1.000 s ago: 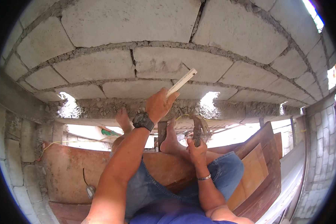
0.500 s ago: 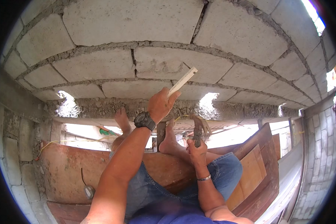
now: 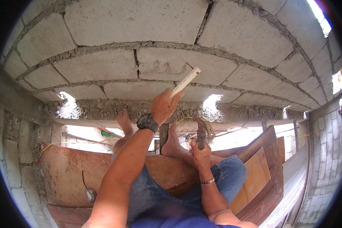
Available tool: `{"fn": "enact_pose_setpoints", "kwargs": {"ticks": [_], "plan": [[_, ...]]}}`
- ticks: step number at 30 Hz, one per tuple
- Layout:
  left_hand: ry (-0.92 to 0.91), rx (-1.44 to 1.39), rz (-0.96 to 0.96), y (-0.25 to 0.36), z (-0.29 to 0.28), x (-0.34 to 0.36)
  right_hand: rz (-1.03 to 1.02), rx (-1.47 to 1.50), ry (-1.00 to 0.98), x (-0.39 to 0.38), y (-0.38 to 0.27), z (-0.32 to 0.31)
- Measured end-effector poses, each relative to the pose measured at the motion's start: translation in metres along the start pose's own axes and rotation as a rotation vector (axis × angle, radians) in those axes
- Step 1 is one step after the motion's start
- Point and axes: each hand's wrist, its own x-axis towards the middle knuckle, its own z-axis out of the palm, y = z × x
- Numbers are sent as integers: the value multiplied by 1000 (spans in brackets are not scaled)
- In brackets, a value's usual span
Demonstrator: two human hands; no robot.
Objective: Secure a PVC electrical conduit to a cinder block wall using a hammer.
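Observation:
My left hand [image 3: 163, 106], with a black watch at its wrist, is closed on a narrow white strip [image 3: 185, 81], which slants up and right in front of the block wall. Lower and to the right, my right hand [image 3: 199, 154] grips a hammer [image 3: 201, 133] by its dark handle, head upward; the head is worn and hard to make out. My bare feet [image 3: 170, 142] rest on either side of my left hand, near a rough concrete ledge [image 3: 235, 113].
A pale block wall [image 3: 133, 26] with bright holes spans the upper view. Wooden boards [image 3: 68, 171] lie under my legs and rise at the right. A yellow cord [image 3: 76, 143] runs along the left; a small grey object [image 3: 90, 194] with a dark cable lies on the board. Side walls enclose both edges.
The white strip and my left hand have edged slightly upward. My right hand and the hammer are almost unchanged, and both hands keep their grips.

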Motion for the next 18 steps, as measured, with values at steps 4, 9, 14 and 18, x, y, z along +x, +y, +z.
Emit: {"fn": "enact_pose_setpoints", "kwargs": {"ticks": [4, 9, 14, 18], "plan": [[-3, -14, 5, 0, -2, 0, -9, -14, -10, -3, -10, 1], [-19, -34, 39, -15, -3, 4, -232, 36, 85, 3, -49, -1], [-82, -67, -106, -13, 0, 8, -998, 239, 74, 27, -130, 4], [-64, -41, -129, -13, 13, 10, -1013, -531, 277, 78, -120, 5]]}}
